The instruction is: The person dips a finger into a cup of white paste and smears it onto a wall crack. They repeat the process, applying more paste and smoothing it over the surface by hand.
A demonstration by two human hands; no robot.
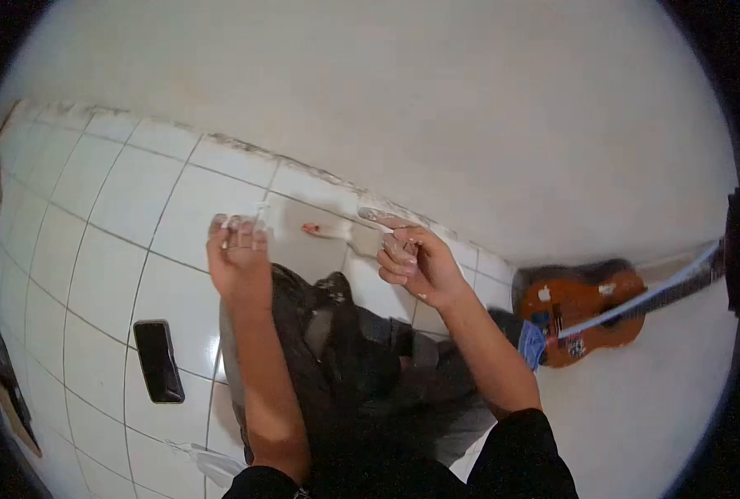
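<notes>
My left hand is raised over the tiled floor, its fingers half bent and slightly apart, with white smears around the fingertips and nothing held. To its right, my right hand points its index finger toward the wall while the other fingers curl loosely. White paste-like stuff coats that index fingertip, and white specks dot the hand. Between the two hands, close to the wall, a pale bottle or tube with a reddish tip lies on the floor. My dark-clothed legs are folded beneath my arms.
A phone lies on the tiles at left. A guitar with stickers and a blue strap rests at right by the wall, whose base edge is chipped. A crumpled white plastic piece is near my left elbow. Dark objects line the far left.
</notes>
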